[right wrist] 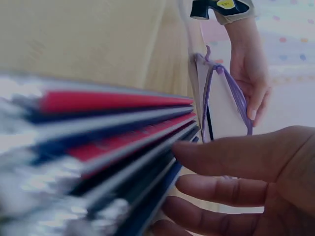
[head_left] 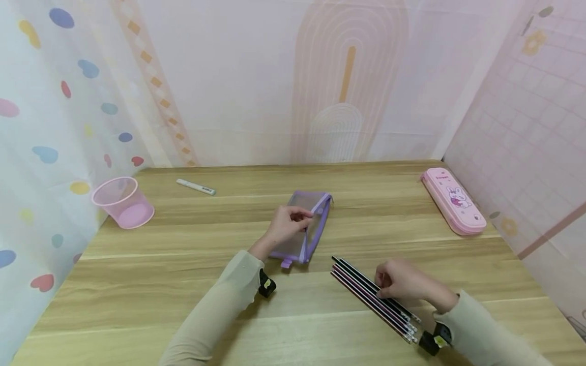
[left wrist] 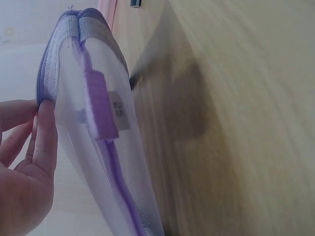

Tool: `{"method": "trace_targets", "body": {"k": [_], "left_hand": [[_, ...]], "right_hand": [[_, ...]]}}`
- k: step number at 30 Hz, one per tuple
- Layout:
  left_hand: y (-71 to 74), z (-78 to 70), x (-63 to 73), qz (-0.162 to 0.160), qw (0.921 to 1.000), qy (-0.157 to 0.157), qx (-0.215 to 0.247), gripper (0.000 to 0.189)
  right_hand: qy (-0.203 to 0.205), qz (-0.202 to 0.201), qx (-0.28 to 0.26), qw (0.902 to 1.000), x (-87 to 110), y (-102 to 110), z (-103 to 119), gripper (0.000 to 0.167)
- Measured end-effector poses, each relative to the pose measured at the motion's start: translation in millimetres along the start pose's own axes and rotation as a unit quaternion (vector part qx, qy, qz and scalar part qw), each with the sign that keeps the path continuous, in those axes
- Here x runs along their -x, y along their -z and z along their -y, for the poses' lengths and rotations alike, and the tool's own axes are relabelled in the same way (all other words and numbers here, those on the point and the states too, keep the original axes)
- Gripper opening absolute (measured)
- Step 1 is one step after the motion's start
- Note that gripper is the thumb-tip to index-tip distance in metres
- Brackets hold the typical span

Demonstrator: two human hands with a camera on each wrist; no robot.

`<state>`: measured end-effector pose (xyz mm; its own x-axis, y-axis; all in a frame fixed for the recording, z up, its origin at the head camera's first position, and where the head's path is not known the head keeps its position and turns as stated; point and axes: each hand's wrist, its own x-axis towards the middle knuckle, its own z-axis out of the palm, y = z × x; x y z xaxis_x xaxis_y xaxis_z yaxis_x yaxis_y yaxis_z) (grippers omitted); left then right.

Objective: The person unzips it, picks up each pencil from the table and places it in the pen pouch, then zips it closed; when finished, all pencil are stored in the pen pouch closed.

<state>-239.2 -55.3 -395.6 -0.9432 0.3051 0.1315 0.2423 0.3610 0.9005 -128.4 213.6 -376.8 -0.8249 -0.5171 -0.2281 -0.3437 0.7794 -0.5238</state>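
A purple-edged mesh pencil case (head_left: 287, 245) lies in the middle of the table, its zip side raised and gaping. My left hand (head_left: 285, 224) pinches the zipped edge between thumb and fingers; the left wrist view shows the fingertips (left wrist: 45, 110) at that edge and a purple tab (left wrist: 101, 105) on the case's end. To the right, several striped pencils (head_left: 366, 290) lie side by side in a slanted bundle. My right hand (head_left: 405, 282) is over their right side with bent fingers, the thumb tip (right wrist: 184, 151) right at the outermost dark pencil and a gap between thumb and fingers.
A pink mesh cup (head_left: 133, 216) stands at the table's left edge. Behind it to the right lies a white marker (head_left: 196, 187). A pink pencil box (head_left: 453, 201) with a rabbit picture rests at the far right. Curtains (head_left: 238, 81) hang behind the table.
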Motion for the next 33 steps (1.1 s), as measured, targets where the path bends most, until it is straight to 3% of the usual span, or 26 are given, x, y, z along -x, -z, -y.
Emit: {"method": "trace_targets", "body": {"k": [13,22,29,33], "left_hand": [[2.4,-0.8,0.6,0.004,1.0000,-0.003,-0.008,0.018],[1.0,0.5,0.3,-0.004,0.9999,0.013,-0.011,0.017],[1.2,0.4,0.9,-0.003,0.9998,0.017,-0.009,0.017],[2.6,0.1,1.5,-0.001,0.9998,0.016,-0.010,0.016]], "right_hand": [[-0.043,-0.050,-0.052,0.9965,10.9,-17.8,-4.0,0.013],[-0.021,-0.052,-0.090,0.9944,14.6,-18.4,-9.7,0.017],[0.005,-0.096,-0.140,0.9855,8.2,-9.3,-13.8,0.030],[-0.009,-0.128,-0.181,0.9750,-2.3,-1.5,-9.1,0.035]]}}
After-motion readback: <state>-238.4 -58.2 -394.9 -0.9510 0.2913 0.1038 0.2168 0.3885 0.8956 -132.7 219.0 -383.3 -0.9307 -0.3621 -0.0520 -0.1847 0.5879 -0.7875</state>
